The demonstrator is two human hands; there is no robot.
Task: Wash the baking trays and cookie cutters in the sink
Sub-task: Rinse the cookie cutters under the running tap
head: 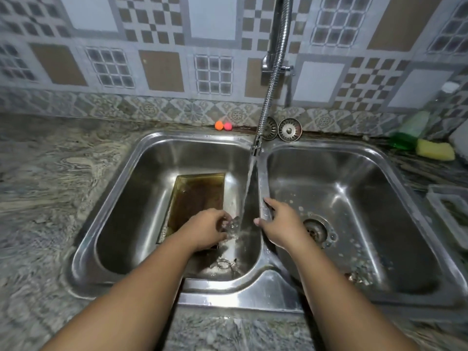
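Observation:
A dirty brown baking tray (197, 198) lies flat in the left basin of the steel double sink (121, 188). My left hand (207, 229) is over the tray's near end and holds a small metal cookie cutter (231, 225) beside the running water (248, 193). Another cookie cutter (224, 264) lies on the left basin's floor near the front. A third cutter (359, 277) lies in the right basin. My right hand (281, 224) rests with relaxed fingers on the divider between the basins.
The flexible tap (272, 87) hangs over the divider and pours into the left basin. Two sink strainers (290, 129) lean at the wall. A green soap bottle (407, 133) and yellow sponge (435, 149) sit at back right. A tray (448, 211) lies on the right counter.

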